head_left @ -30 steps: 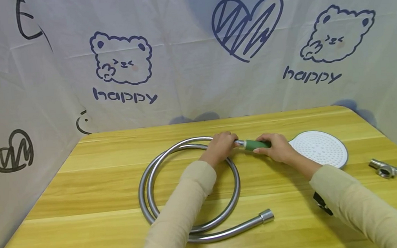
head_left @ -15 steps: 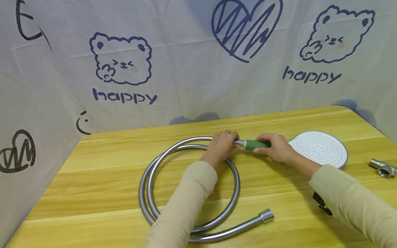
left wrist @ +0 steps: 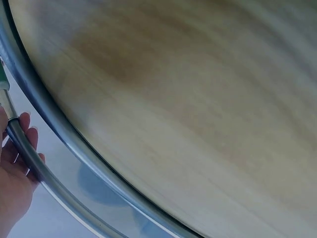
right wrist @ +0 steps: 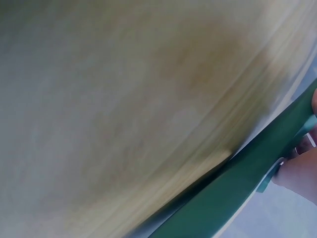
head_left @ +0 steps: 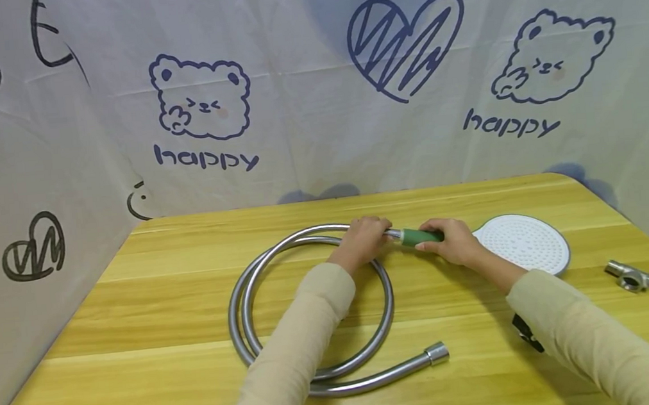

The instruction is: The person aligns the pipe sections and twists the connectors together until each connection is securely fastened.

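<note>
A silver shower hose lies in loops on the wooden table. My left hand grips its far end; in the left wrist view, the fingers curl round the hose just behind its metal end fitting. That fitting meets the tip of the green handle of a shower head. The shower head's round white spray face points upward. My right hand holds the handle between thumb and fingers. In the right wrist view the green handle passes in front of that hand.
The hose's other end, with a chrome nut, lies toward the front of the table. A small metal valve fitting sits at the right. A black object shows beside the right sleeve. A drawn-on white cloth stands behind the table.
Both hands stay at the joint between hose and handle. The left hand's fingers shift slightly on the hose end, and the head view moves a little. The other things stay put.
</note>
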`<state>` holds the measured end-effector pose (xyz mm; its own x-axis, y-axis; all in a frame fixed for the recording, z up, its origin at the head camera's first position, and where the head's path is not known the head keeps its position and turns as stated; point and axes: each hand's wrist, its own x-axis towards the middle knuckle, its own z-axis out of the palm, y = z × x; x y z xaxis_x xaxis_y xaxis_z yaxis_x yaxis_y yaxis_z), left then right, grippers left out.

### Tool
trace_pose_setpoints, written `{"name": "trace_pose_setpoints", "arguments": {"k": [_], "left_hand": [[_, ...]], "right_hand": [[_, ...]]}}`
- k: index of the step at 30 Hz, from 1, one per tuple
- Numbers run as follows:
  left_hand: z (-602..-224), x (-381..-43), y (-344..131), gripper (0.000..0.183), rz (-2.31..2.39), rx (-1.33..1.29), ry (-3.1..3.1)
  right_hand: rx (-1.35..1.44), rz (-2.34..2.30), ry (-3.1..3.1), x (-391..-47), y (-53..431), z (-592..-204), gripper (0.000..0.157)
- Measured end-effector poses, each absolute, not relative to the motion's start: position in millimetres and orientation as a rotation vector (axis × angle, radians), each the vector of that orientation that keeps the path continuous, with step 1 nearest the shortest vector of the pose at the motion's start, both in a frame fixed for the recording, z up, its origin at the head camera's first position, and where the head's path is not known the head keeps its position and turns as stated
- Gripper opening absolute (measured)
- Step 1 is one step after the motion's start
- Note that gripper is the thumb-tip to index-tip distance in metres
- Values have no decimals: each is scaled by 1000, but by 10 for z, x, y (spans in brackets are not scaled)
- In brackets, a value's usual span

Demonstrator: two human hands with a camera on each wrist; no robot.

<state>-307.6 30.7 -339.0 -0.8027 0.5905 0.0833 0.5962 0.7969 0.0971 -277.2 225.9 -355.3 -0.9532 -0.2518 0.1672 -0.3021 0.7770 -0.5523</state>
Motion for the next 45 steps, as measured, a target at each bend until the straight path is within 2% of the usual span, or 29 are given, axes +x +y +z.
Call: {"name": "trace_pose_setpoints", "arguments": {"k": [29,45], "left_hand": [[-3382,-3068,325,23,-257,-932,-2943],[-3367,-3056,332,22,-148,-952,-2929]], "right_hand": [[470,893,-2864,-2775,2265,-3562,35],[476,883,-2854,-2774,2267,-3565,34]]}}
